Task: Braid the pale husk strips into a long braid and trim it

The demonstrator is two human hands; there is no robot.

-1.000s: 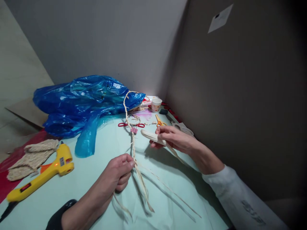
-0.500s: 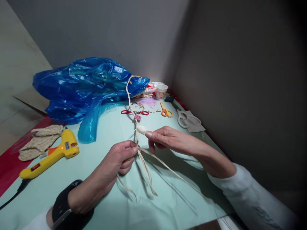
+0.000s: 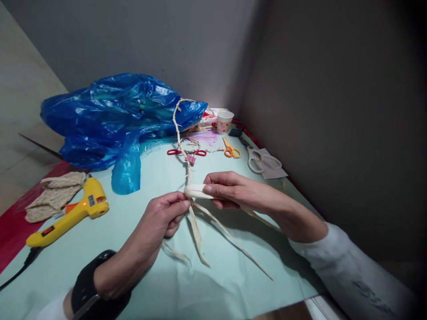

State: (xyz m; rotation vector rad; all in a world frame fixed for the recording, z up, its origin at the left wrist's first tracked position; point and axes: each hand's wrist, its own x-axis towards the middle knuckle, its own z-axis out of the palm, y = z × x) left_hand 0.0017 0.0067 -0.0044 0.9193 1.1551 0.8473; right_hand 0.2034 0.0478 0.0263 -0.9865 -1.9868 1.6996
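Note:
A thin braid of pale straw-like strands (image 3: 177, 129) runs from the blue bag toward me, with a pink binder clip (image 3: 190, 159) on it. My left hand (image 3: 167, 212) pinches the braid's near end between thumb and forefinger. Loose strands (image 3: 196, 238) fan out below that pinch onto the table. In my right hand (image 3: 233, 190), thumb and fingers close on a wide pale strand (image 3: 196, 191), which loops around the braid just above my left fingertips. The strand's tail comes out behind my right hand.
A yellow glue gun (image 3: 71, 218) lies at the left beside a woven straw piece (image 3: 55, 195). Behind are a blue plastic bag (image 3: 116, 115), red-handled scissors (image 3: 173, 152), orange scissors (image 3: 230, 150), white-handled scissors (image 3: 255, 162) and a paper cup (image 3: 225, 122). A wall stands close on the right.
My right hand has pulled the wide strand around the braid, so it now lies as a flat loop just above my left fingertips. My left hand keeps its pinch.

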